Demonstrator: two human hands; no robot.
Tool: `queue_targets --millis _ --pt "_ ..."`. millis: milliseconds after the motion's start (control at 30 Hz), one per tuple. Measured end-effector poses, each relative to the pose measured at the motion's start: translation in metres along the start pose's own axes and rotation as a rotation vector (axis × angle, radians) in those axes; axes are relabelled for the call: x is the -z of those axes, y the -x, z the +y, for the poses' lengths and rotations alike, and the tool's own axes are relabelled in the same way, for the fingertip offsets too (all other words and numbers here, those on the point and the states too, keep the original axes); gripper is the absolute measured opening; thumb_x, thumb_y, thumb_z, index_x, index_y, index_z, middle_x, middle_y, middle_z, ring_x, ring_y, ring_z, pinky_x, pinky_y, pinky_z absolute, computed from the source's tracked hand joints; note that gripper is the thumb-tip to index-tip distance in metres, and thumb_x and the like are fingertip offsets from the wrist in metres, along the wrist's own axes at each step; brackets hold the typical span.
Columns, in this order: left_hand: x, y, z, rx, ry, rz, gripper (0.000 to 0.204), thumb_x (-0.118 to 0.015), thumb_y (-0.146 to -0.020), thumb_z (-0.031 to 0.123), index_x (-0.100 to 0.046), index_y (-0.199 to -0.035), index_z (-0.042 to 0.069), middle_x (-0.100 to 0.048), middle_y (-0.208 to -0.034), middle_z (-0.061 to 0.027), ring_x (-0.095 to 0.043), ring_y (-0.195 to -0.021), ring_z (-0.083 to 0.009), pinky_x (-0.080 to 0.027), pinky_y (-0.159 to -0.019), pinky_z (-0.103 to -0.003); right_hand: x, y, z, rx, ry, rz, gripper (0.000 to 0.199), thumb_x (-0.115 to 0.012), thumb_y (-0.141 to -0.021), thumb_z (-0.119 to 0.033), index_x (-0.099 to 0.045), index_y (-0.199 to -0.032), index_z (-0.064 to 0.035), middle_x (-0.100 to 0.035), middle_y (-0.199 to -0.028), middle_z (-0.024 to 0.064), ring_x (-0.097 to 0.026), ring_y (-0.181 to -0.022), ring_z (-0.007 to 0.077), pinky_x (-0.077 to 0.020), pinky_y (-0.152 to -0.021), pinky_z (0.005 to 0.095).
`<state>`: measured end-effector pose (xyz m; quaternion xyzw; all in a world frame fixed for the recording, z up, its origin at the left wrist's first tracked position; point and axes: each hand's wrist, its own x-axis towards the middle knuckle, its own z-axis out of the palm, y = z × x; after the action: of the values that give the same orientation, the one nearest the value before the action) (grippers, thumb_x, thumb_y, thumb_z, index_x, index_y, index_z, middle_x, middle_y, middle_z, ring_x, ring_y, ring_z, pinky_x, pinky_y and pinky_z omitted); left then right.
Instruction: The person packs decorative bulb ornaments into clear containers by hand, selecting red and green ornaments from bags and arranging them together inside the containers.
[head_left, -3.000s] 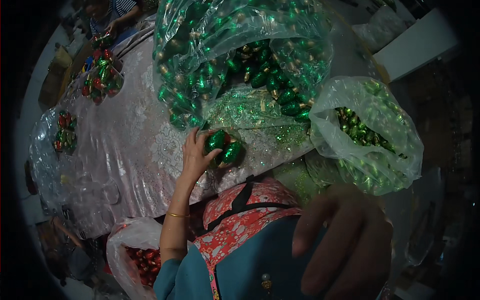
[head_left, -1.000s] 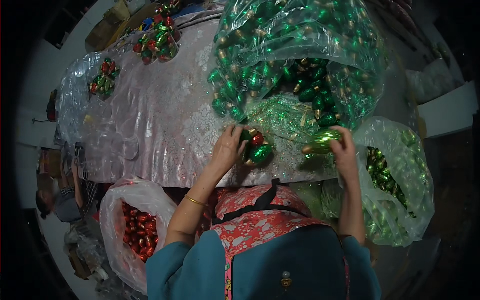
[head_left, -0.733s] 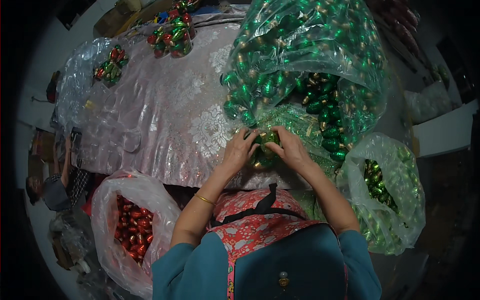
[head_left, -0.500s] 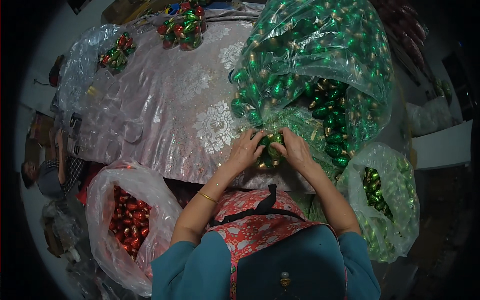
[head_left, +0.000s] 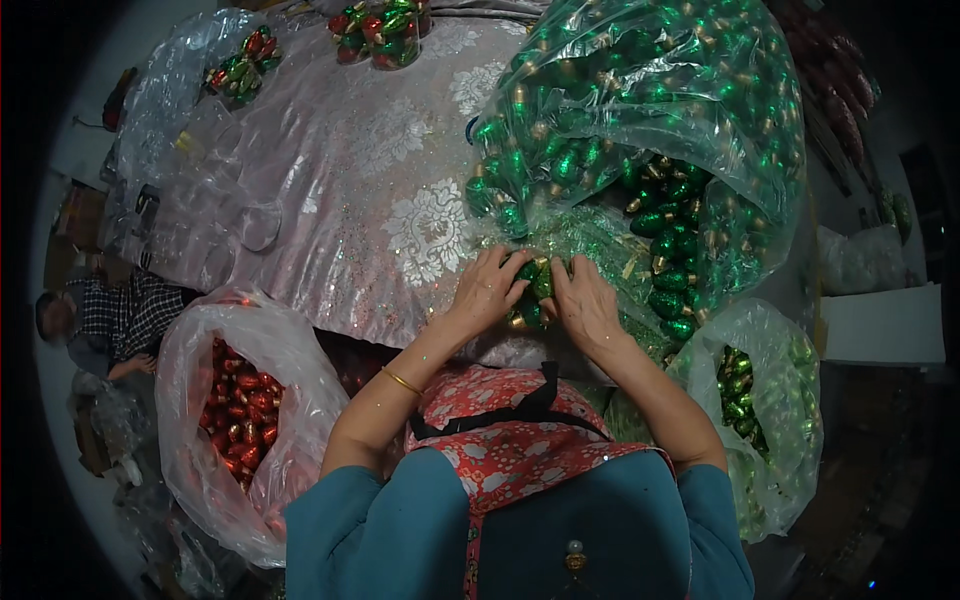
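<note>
Near the front edge of the cloth-covered table, my left hand [head_left: 488, 291] and my right hand [head_left: 584, 307] curl in from either side around a small cluster of shiny green bulb-shaped ornaments [head_left: 531, 290] with gold caps. The fingers of both hands are bent and press on the ornaments, partly hiding them. Just beyond lies a large clear plastic bag [head_left: 640, 110] full of glittery green ornaments. Through its opening, loose dark green ornaments [head_left: 668, 246] spill toward my right hand.
A bag of red ornaments [head_left: 240, 415] stands open at lower left, a bag of lighter green ones [head_left: 745, 410] at right. Clear tubs of mixed ornaments [head_left: 392, 40] sit at the back. Empty clear containers [head_left: 235, 215] lie at left. A person [head_left: 110, 315] is beyond the table's left side.
The whole view has shifted slightly. My right fingers have moved in closer over the green ornaments, and a gold-green one that stuck out between my hands is now mostly covered.
</note>
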<state>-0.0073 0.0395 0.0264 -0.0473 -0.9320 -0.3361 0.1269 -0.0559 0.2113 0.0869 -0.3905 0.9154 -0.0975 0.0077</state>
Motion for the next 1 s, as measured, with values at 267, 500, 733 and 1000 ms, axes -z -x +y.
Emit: queue_targets --millis 267,500,733,1000 --pt "0.008 0.006 0.003 0.089 -0.025 -0.064 0.042 -0.063 -0.079 0.017 -0.051 -0.119 0.012 -0.052 -0.104 -0.015 -0.053 -0.098 -0.0339 -0.046 -0.08 -0.043 0.001 -0.012 0.006 0.189 -0.023 -0.048 0.044 -0.071 -0.071 -0.017 -0.051 -0.105 0.003 -0.05 -0.093 0.014 -0.055 -0.088 0.03 -0.0504 -0.065 0.0388" --pt "-0.001 0.024 -0.007 0.094 0.001 -0.005 0.045 -0.065 -0.077 0.016 -0.051 -0.119 0.011 -0.05 -0.11 -0.0159 -0.053 -0.1 -0.035 -0.046 -0.081 -0.043 -0.005 -0.013 0.015 0.15 0.142 -0.263 0.031 -0.067 -0.074 -0.013 -0.052 -0.098 0.0003 -0.051 -0.092 0.0162 -0.054 -0.088 0.0353 -0.0494 -0.066 0.0425" --pt "0.144 0.161 -0.056 0.537 -0.027 0.939 0.014 -0.058 -0.085 0.009 -0.058 -0.094 -0.001 -0.059 -0.086 -0.0129 -0.058 -0.078 -0.0219 -0.046 -0.071 -0.03 0.001 -0.01 0.014 0.214 0.108 -0.222 0.038 -0.069 -0.073 -0.014 -0.052 -0.104 0.0005 -0.05 -0.092 0.0177 -0.054 -0.087 0.0373 -0.0467 -0.066 0.0445" --pt "0.17 0.385 -0.234 1.171 -0.555 0.924 0.023 -0.055 -0.082 0.007 -0.058 -0.103 -0.002 -0.062 -0.092 -0.018 -0.059 -0.085 -0.0304 -0.048 -0.077 -0.038 0.004 -0.013 0.018 0.17 0.032 -0.205 0.044 -0.072 -0.07 -0.012 -0.051 -0.107 -0.0014 -0.049 -0.093 0.0193 -0.052 -0.085 0.0384 -0.0448 -0.067 0.0439"
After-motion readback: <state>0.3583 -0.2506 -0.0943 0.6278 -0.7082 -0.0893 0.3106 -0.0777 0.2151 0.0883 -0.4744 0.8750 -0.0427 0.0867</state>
